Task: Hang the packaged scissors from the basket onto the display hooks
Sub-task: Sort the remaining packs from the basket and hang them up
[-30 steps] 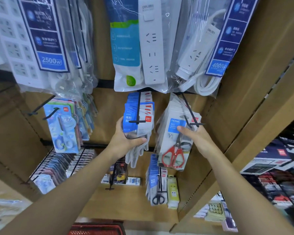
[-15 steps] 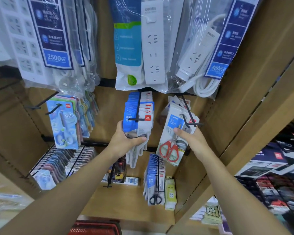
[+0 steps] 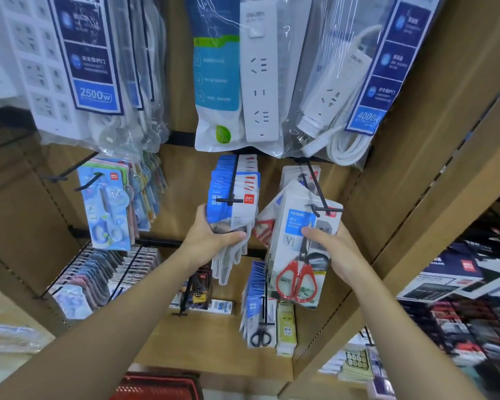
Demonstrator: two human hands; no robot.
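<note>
Hanging step: right hand (image 3: 339,251) grips red-handled scissors pack (image 3: 296,256) at hook tip (image 3: 328,209); left hand (image 3: 212,236) clutches blue packs (image 3: 233,202). Next: push pack fully on.

Your left hand (image 3: 214,238) grips the stack (image 3: 234,197) on the centre hook (image 3: 233,180); just right, your right hand (image 3: 339,251) holds the scissors pack (image 3: 296,255) at the next hook (image 3: 318,192). Power strips (image 3: 260,73) hang above, the basket (image 3: 159,388) sits below.

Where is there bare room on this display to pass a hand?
Bare panel between the blue children's scissors packs and the blue-card scissors stack; bare board left of the black-handled scissors packs. Crowded around the red-handled scissors packs.
</note>
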